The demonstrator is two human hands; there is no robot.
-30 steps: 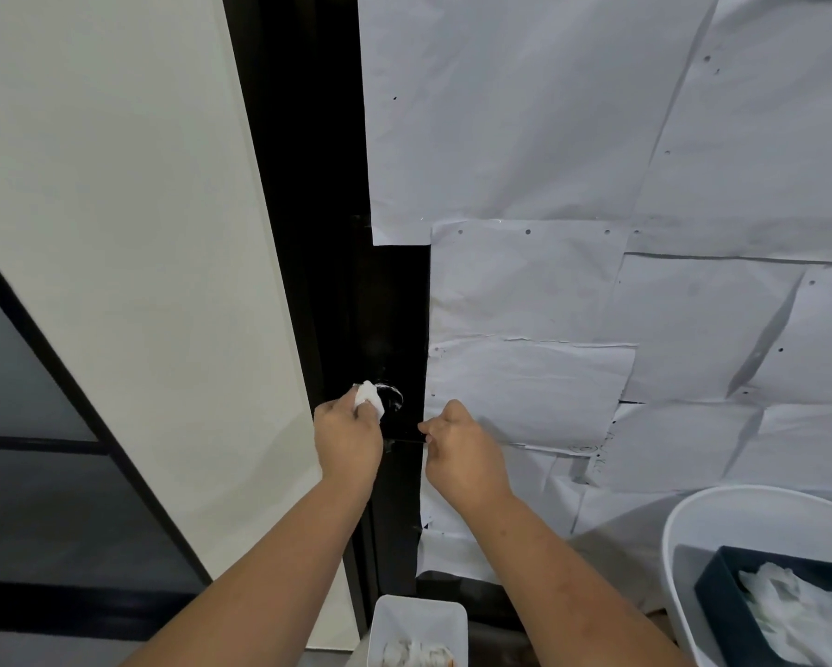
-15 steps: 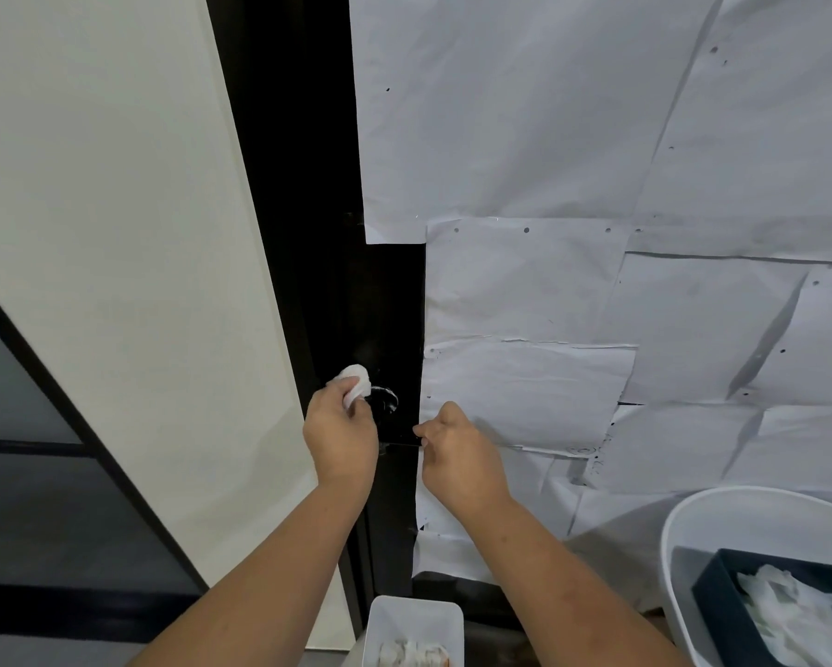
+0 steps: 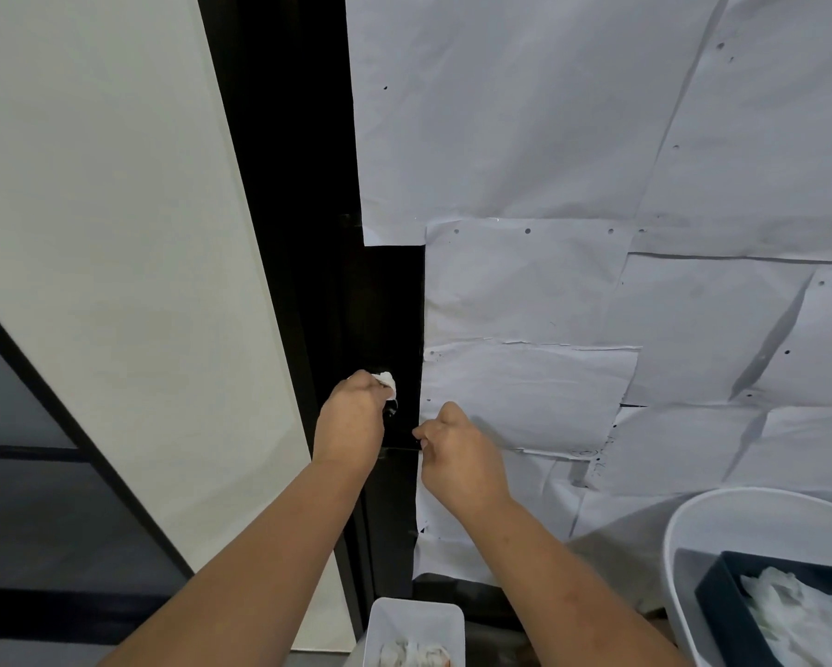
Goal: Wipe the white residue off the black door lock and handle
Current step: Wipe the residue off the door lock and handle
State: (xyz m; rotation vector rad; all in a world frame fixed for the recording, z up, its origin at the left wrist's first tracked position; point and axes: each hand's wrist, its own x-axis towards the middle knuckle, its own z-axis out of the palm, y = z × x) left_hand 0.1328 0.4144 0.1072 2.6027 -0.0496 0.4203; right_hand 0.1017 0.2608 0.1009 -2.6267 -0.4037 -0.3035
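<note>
Hands work low on the bare black strip of the door point(image 3: 385, 300), the one stretch left uncovered by the taped paper sheets point(image 3: 524, 137). The left hand point(image 3: 351, 418) pinches a small white wad of tissue point(image 3: 388, 381) and presses it against the lock point(image 3: 390, 407), which sits dark and mostly hidden behind the fingers, a few pale flecks showing beside it. The right hand point(image 3: 457, 454) is curled at the paper's edge, fingertips at the thin handle point(image 3: 402, 449); whether it truly grips it I cannot tell. The tissue looks soft and flimsy, likely to shred, so a bunched pinch suits it. The fixed metal should be rigid and smooth, letting firm rubbing work.
</note>
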